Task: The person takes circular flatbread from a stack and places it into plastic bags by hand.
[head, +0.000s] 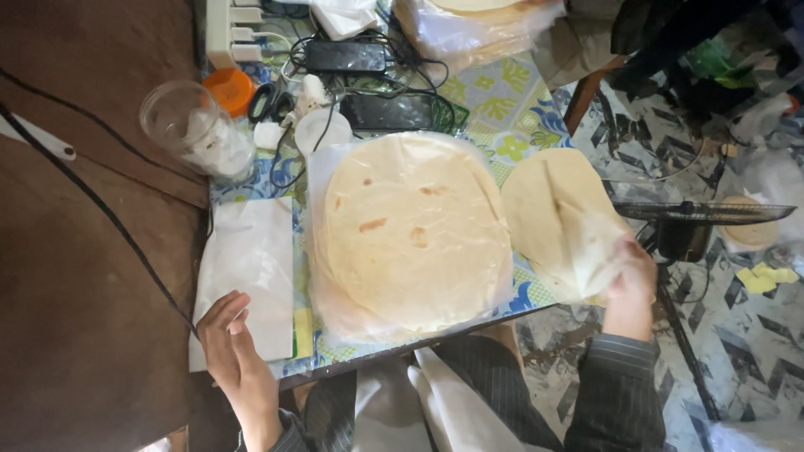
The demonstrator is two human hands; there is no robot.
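A stack of round pale flatbreads (414,230) lies on clear plastic in the middle of a small patterned table (502,96). My right hand (630,280) grips one loose flatbread (559,219) by its lower edge, holding it tilted beyond the table's right edge, beside the stack. My left hand (230,343) rests with fingers together on the bottom left corner of a white paper sheet (247,259) at the table's left side, holding nothing.
A clear plastic jar (194,127), an orange lid (229,89), scissors, a power strip (228,29), black adapters and tangled cables crowd the table's back. Another bagged flatbread stack (473,25) sits behind. A wire fan guard (703,213) stands at right over patterned floor.
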